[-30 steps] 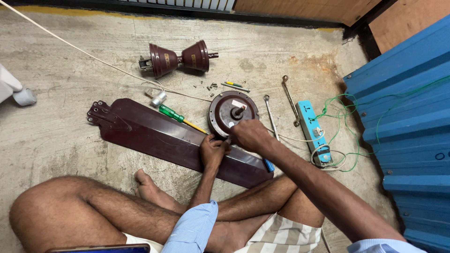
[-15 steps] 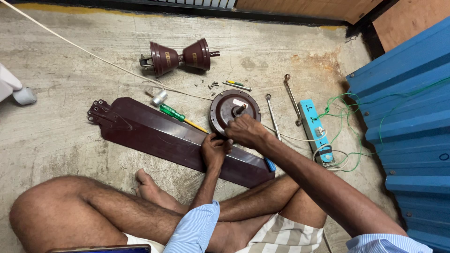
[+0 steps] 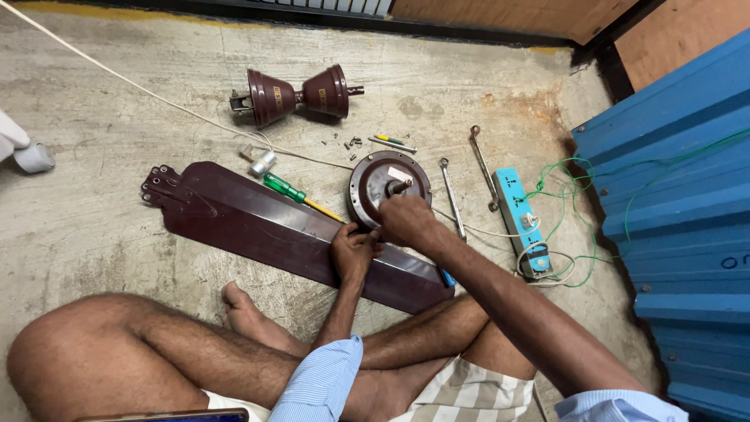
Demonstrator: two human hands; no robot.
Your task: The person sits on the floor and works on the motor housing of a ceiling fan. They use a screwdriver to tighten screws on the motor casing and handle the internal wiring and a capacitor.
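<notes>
Both hands are brought together at the near rim of the round fan motor housing (image 3: 388,190), which lies flat on the concrete floor (image 3: 117,227) with its short shaft pointing up. Right hand (image 3: 406,220) is curled closed over the housing's edge, its fingers bent down as though something small is pinched there; what is pinched cannot be made out. Left hand (image 3: 353,250) is closed loosely just beside it, fingertips pressed to the same rim where the dark maroon fan blade (image 3: 258,223) meets the housing, so the blade root appears to be steadied against the motor while the other hand works.

The blade is laid out long to the left of the hands, flat on the floor, which keeps it level with the housing. A green-handled screwdriver (image 3: 285,189) rests on the blade just beyond the left hand, within easy reach. Loose screws (image 3: 349,143) are gathered beyond the housing. Two spanners (image 3: 451,197) and a blue power strip (image 3: 522,223) lie to the right of the right hand. A maroon downrod with canopies (image 3: 301,94) is set well beyond, out of the way.
</notes>
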